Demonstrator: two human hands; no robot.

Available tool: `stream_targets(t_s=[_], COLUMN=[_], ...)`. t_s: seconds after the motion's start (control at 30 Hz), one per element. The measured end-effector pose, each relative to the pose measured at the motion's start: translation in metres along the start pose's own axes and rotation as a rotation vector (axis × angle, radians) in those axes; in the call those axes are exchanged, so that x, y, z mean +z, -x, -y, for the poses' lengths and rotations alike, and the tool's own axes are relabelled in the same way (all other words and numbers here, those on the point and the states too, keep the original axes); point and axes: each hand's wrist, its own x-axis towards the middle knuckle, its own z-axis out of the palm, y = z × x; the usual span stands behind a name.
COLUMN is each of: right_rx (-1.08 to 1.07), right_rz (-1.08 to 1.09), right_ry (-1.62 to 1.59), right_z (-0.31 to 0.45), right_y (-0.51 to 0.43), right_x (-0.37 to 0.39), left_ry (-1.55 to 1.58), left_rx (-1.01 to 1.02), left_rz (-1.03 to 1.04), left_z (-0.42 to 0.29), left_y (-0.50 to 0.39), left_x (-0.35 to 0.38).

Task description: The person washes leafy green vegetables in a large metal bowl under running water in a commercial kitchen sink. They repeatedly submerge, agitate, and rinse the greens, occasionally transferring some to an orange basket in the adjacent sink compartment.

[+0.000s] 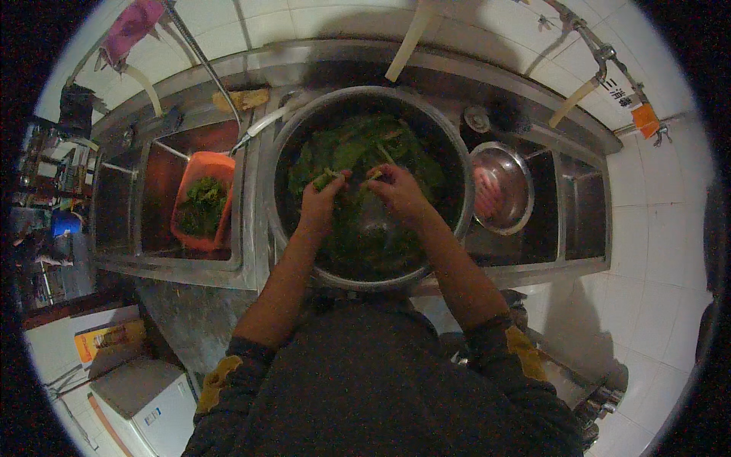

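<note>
A large round metal basin (372, 281) sits across the sink in front of me, with leafy greens (354, 143) in water inside it. My left hand (321, 197) is over the basin, thumb and fingers closed on a small piece of green vegetable (325, 179). My right hand (396, 188) is a short gap to its right, pinching a pale green bit of stem (374, 175). A longer pale stalk (391, 155) shows just beyond the right fingers. Dim light and blur hide the fine detail of both pieces.
In the left sink basin stands an orange plastic basket (178, 214) with leafy greens. A metal bowl (517, 214) with pinkish contents sits in the right one. A white-handled spray hose (268, 123) lies by the big basin's left rim. Taps and pipes (605, 54) run along the wall.
</note>
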Motion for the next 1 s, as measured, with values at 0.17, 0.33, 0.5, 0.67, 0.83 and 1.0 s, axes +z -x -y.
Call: stream_targets(t_s=[0.17, 0.33, 0.5, 0.67, 0.83, 1.0], right_rx=[0.089, -0.266, -0.115, -0.164, 0.12, 0.041], right_rz=[0.095, 0.032, -0.016, 0.441, 0.596, 0.515], right_ry=[-0.001, 0.333, 0.815, 1.243, 1.385, 0.981], right_z=[0.006, -0.011, -0.02, -0.041, -0.073, -0.047], right_y=[0.007, -0.001, 0.011, 0.052, 0.063, 0.035], right_x=[-0.004, 0.008, 0.009, 0.004, 0.012, -0.017], left_ry=[0.062, -0.379, -0.307, -0.341, -0.184, -0.078], left_rx=[-0.084, -0.104, -0.065, -0.095, -0.095, -0.071], left_rz=[0.136, 0.093, 0.202, 0.082, 0.073, -0.002], left_z=[-0.006, 0.003, 0.02, 0.024, 0.019, 0.012], left_y=[0.005, 0.007, 0.001, 0.004, 0.004, -0.002], left_x=[0.002, 0.003, -0.006, -0.026, -0.038, -0.045])
